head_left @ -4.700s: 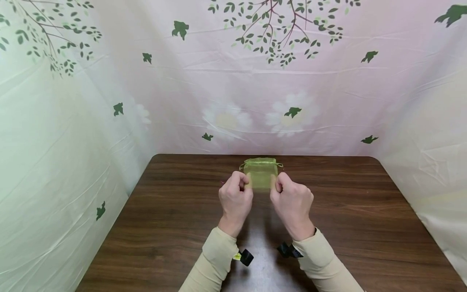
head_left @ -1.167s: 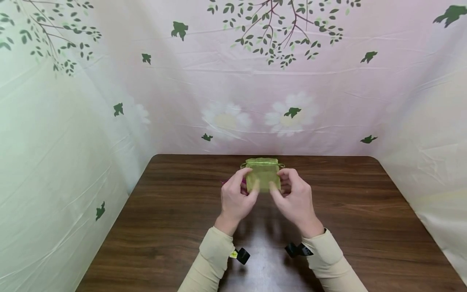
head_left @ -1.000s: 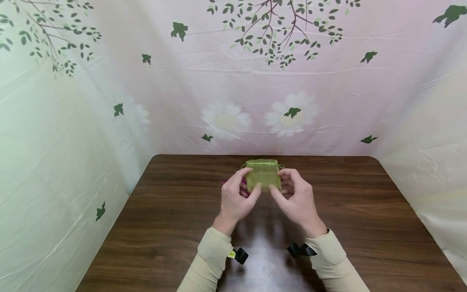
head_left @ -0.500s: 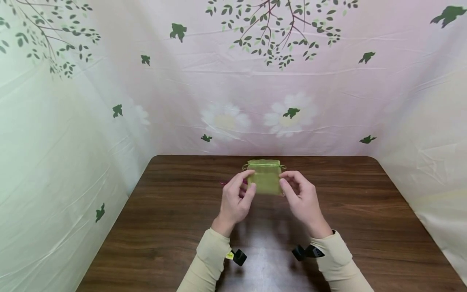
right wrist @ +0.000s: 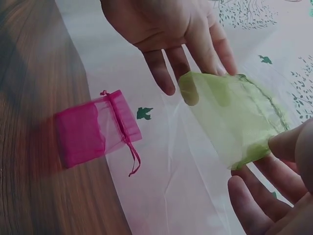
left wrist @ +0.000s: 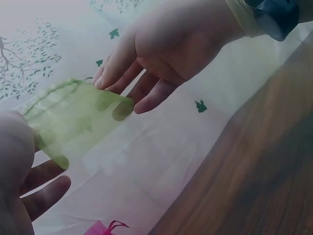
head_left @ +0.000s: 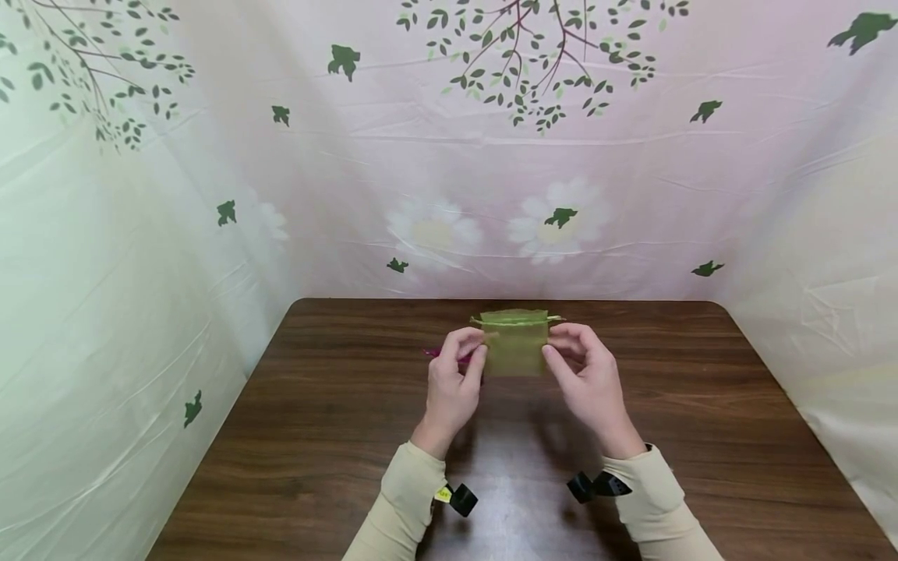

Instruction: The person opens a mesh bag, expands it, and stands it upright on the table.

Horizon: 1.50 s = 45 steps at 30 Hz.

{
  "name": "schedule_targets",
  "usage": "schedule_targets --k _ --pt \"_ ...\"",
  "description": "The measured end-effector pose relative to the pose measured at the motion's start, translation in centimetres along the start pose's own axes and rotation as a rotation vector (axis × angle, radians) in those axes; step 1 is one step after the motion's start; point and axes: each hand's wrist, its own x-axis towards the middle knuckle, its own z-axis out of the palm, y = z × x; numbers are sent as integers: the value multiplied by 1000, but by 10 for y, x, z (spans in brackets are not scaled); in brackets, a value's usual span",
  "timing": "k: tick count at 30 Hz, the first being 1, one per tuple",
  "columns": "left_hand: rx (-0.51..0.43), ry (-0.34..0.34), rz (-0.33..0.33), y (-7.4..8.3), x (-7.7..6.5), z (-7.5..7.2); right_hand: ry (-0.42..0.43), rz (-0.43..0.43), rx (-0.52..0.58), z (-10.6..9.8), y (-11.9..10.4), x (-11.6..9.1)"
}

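Note:
A sheer green drawstring pouch is stretched between both hands above the table, its gathered top with cord loops facing away from me. My left hand pinches its left edge between thumb and fingers. At the opposite edge, my right hand pinches it likewise. Some fingertips show through the thin fabric in both wrist views. The pouch looks flat, and nothing inside it is visible. A magenta drawstring pouch lies below; in the head view my left hand covers most of it.
The brown wood-grain table has rounded far corners. Behind it and along both sides hangs a pale cloth printed with leaves, birds and daisies. A small black camera sits at my left wrist, another at my right.
The green pouch has shifted slightly right and nearer. My thumbs have moved from its lower face out to its side edges, and my hands stand farther apart.

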Motion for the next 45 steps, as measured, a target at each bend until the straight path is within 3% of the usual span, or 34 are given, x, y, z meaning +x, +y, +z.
schedule_targets --k 3,10,25,33,37,45 --pt "18 23 -23 1 -2 2 -10 5 -29 -4 0 -1" --pt "30 60 10 -3 -6 10 -9 18 -117 -10 3 -2" --pt "105 25 -109 -10 -14 19 -64 43 -236 -16 29 -3" --pt "183 3 -86 -17 -24 25 -82 61 -299 -17 41 -4" --pt "219 -44 -143 -19 -28 26 -90 70 -319 -17 46 -5" --pt "207 -243 -350 -18 -33 25 -119 105 -343 -15 58 -7"
